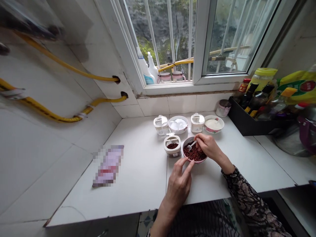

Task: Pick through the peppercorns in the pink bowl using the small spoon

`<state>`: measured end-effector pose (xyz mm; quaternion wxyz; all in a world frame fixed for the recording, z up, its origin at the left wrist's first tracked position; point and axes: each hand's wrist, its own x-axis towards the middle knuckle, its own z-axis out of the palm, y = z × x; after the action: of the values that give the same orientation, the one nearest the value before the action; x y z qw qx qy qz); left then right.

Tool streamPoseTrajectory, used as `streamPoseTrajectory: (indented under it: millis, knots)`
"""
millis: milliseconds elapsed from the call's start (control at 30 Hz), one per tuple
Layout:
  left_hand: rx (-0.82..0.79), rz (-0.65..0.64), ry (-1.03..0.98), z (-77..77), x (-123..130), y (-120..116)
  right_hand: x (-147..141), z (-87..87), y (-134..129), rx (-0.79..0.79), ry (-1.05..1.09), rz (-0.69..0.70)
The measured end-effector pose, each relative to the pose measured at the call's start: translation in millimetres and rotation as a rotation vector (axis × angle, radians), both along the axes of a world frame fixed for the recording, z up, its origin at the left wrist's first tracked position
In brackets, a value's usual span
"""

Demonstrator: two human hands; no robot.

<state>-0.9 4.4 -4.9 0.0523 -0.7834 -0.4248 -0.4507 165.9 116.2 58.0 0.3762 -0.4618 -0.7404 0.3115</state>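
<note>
My right hand [207, 144] pinches the handle of a small white spoon [191, 145]. The spoon's tip dips into dark red-brown dried bits, perhaps Sichuan peppercorns [196, 154], heaped in a round bowl [184, 142]. At the bowl's near rim, the fingers of my left hand [179, 179] rest with thumb and forefinger on its edge, steadying or touching it. Just left of the bowl stands a clear spice jar [172, 152] with a white rim and its lid raised, partly filled with the same dark bits.
Behind stand two white-lidded jars [161, 125] [197, 123], a bowl of white powder [182, 124] and a bowl of pale granules [214, 124]. A purple packet [108, 168] lies left. A black box [254, 123] of bottles and a pot [291, 141] stand right.
</note>
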Motion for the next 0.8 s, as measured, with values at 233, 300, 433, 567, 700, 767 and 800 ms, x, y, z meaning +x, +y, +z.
streamPoseTrajectory:
  millis: [233, 300, 433, 567, 700, 767, 800]
  knots:
    - [-0.002, 0.014, -0.003, -1.8, 0, 0, 7, 3.2, 4, -0.182, 0.279, -0.041]
    - [-0.007, 0.016, -0.006, -2.5, 1, 0, 7, 3.9, 4, -0.214, 0.332, -0.032]
    - [-0.017, 0.02, -0.012, -3.3, 1, 0, 6, 4.1, 4, -0.251, 0.398, -0.025]
    - [0.005, 0.022, -0.012, -2.2, 1, 1, 7, 3.9, 5, -0.263, 0.408, -0.031]
    - [0.005, 0.027, -0.006, -0.7, 2, 1, 10, 7.0, 6, -0.283, 0.435, -0.018]
    - [0.0, 0.028, -0.007, -0.3, 2, 0, 9, 10.9, 6, -0.273, 0.47, -0.022]
    - [-0.003, 0.027, -0.01, -0.2, 2, 0, 8, 13.2, 6, -0.257, 0.486, -0.029]
